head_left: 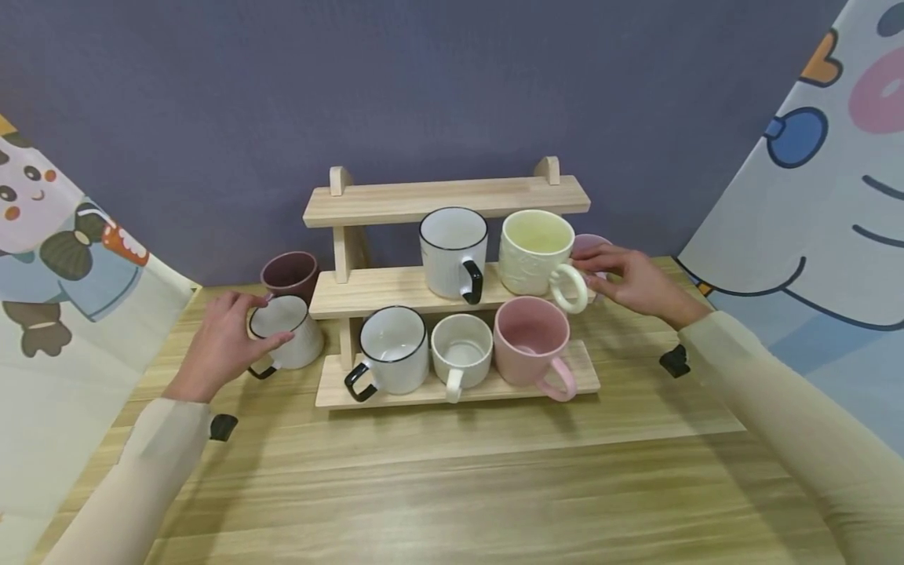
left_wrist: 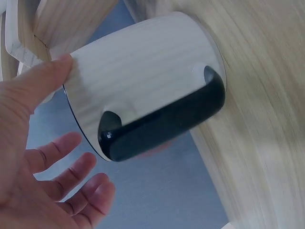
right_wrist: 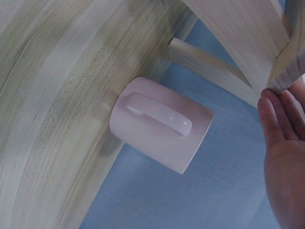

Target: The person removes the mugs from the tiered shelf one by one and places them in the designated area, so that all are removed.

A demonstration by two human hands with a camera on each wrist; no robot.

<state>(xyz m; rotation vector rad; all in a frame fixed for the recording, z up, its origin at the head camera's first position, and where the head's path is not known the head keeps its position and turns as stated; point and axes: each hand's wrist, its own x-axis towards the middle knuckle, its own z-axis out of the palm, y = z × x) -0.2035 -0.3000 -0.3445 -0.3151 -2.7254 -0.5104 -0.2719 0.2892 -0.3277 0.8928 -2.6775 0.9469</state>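
A stepped wooden rack (head_left: 445, 202) stands on the wood-grained bench (head_left: 452, 486) and serves as the landmark. Just beside it, off its left end, a white mug (head_left: 304, 345) with a black handle sits on the bench. The person's left hand (head_left: 224, 341) is at this mug: the thumb touches the side near the rim, and the index finger reaches to the far side, while the other fingers hang loosely bent, off the mug. Whether that grip is grasping the mug or only resting against it cannot be told. A maroon mug (head_left: 291, 269) stands behind it, also left of the rack.

At the rack's right end, the right hand (head_left: 632, 282) has its fingers nearly straight, the tips by the end of the middle shelf, close to a pale yellow mug (head_left: 528, 265) standing there. That grip is released, with nothing clasped in it. Right of the rack, beyond this hand, a lilac mug (right_wrist: 164, 129) stands on the bench.

The rack's middle shelf also bears a black-rimmed mug (head_left: 443, 265), left of the yellow one. Its lowest shelf carries, from left to right, an enamel-style mug (head_left: 404, 370), a small cream mug (head_left: 466, 362) and a pink mug (head_left: 524, 357).
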